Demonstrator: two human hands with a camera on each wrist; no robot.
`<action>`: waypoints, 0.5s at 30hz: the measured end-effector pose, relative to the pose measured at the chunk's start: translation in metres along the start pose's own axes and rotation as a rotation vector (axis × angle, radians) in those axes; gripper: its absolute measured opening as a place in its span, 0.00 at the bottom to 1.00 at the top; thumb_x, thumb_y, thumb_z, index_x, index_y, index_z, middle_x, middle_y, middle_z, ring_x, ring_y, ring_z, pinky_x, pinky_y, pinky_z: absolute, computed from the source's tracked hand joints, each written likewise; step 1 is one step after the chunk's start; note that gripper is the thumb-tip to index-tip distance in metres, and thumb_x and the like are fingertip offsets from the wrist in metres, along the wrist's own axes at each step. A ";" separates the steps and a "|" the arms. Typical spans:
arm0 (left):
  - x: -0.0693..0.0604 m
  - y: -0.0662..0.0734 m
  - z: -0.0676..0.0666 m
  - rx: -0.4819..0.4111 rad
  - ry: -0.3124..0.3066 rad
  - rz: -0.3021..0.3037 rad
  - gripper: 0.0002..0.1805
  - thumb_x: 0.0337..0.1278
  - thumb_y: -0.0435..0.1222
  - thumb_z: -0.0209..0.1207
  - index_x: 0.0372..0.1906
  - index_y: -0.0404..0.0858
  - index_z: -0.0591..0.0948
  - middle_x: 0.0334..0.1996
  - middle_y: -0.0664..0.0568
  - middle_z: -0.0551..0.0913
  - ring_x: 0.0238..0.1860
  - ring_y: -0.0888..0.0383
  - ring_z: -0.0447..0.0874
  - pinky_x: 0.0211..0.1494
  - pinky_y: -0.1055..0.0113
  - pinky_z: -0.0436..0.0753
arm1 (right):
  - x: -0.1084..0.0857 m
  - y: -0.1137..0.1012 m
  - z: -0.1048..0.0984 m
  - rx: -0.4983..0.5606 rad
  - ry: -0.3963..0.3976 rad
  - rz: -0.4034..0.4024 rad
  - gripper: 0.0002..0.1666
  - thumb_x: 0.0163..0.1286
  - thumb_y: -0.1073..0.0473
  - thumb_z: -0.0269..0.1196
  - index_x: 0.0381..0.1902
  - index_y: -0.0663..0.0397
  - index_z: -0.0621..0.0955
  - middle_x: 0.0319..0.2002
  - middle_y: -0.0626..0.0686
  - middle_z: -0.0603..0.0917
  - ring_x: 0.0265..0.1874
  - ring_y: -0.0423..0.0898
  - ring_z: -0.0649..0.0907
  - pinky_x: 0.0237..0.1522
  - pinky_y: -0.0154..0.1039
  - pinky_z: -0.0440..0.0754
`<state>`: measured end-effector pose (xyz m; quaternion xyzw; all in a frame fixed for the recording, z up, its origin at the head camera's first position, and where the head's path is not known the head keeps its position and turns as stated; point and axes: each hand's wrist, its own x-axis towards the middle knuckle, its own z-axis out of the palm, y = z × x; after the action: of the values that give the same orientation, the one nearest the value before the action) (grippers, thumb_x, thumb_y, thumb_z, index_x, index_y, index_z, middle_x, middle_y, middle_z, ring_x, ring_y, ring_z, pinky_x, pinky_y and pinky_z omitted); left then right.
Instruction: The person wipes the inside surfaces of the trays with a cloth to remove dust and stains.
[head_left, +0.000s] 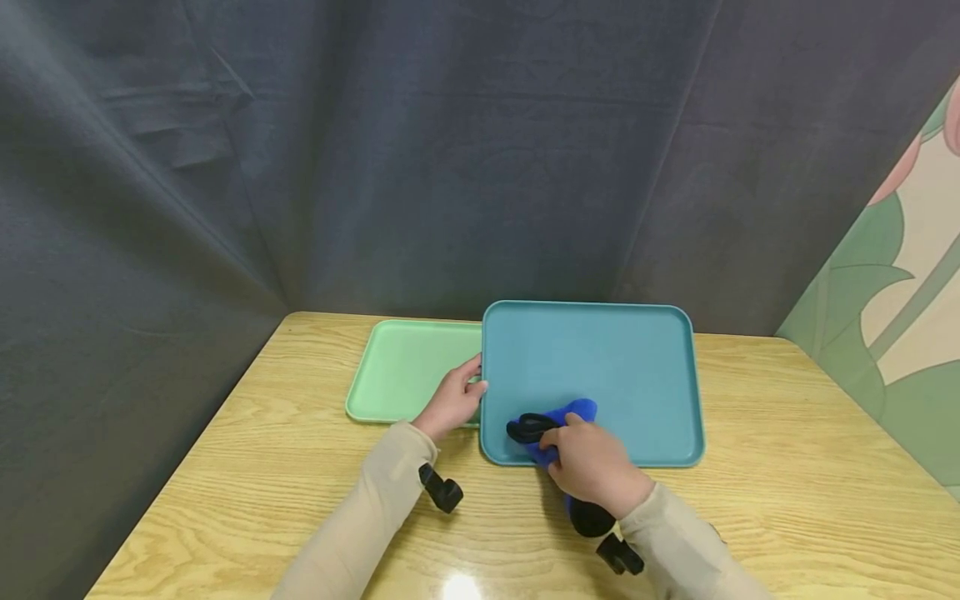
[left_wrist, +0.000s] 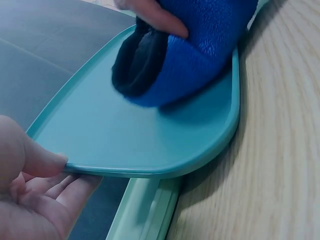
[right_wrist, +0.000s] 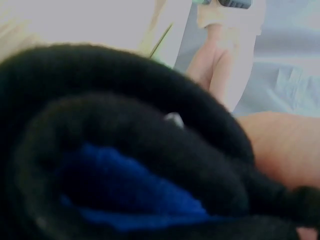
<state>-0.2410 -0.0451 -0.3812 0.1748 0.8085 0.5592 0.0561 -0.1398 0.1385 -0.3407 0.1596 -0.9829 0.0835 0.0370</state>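
Observation:
My left hand (head_left: 454, 398) pinches the left edge of a teal-blue tray (head_left: 600, 350). In the left wrist view the thumb lies on the tray's rim and the fingers are beneath it. My right hand (head_left: 595, 462) grips a fuzzy blue cloth item (left_wrist: 200, 65) with thick black edging (head_left: 534, 427) around an opening; its exact kind is not clear. It is over the tray's near-left part and reaches past the near rim, where a rounded black end (head_left: 591, 518) shows. The right wrist view is mostly filled by the black edging (right_wrist: 125, 120), with blue fuzz inside.
A light-green tray (head_left: 412, 367) is at the left, its right part covered by the teal-blue tray. Both are at the back of a wooden table (head_left: 285, 467). A dark cloth (head_left: 480, 167) hangs behind and at the left; a painted wall (head_left: 900, 333) stands at the right.

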 end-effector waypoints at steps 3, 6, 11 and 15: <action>0.000 0.000 0.000 -0.001 0.003 0.000 0.29 0.69 0.31 0.44 0.71 0.50 0.59 0.60 0.42 0.74 0.45 0.53 0.80 0.39 0.67 0.75 | -0.003 0.010 -0.001 -0.008 -0.006 0.019 0.13 0.48 0.67 0.65 0.35 0.53 0.86 0.32 0.56 0.80 0.25 0.45 0.74 0.20 0.39 0.74; 0.000 -0.001 0.001 -0.011 0.004 -0.006 0.29 0.69 0.31 0.44 0.71 0.51 0.59 0.60 0.43 0.73 0.51 0.50 0.80 0.44 0.64 0.78 | -0.007 0.021 -0.004 -0.012 -0.021 0.051 0.13 0.50 0.66 0.64 0.36 0.52 0.86 0.32 0.55 0.79 0.24 0.45 0.74 0.19 0.38 0.73; -0.001 0.000 0.001 -0.020 0.004 -0.024 0.29 0.70 0.31 0.44 0.71 0.52 0.58 0.60 0.43 0.73 0.50 0.50 0.80 0.47 0.62 0.79 | -0.015 0.039 -0.011 -0.007 -0.063 0.114 0.13 0.53 0.65 0.62 0.38 0.50 0.85 0.34 0.55 0.79 0.23 0.45 0.73 0.18 0.37 0.69; 0.000 0.000 0.002 -0.020 0.002 -0.020 0.28 0.69 0.31 0.43 0.71 0.51 0.58 0.60 0.43 0.73 0.49 0.50 0.80 0.46 0.63 0.80 | -0.022 0.056 -0.016 -0.015 -0.084 0.145 0.13 0.54 0.64 0.61 0.38 0.50 0.85 0.35 0.56 0.80 0.25 0.45 0.73 0.18 0.36 0.68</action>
<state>-0.2407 -0.0436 -0.3820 0.1656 0.8045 0.5670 0.0624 -0.1363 0.2006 -0.3354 0.0914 -0.9932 0.0717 -0.0093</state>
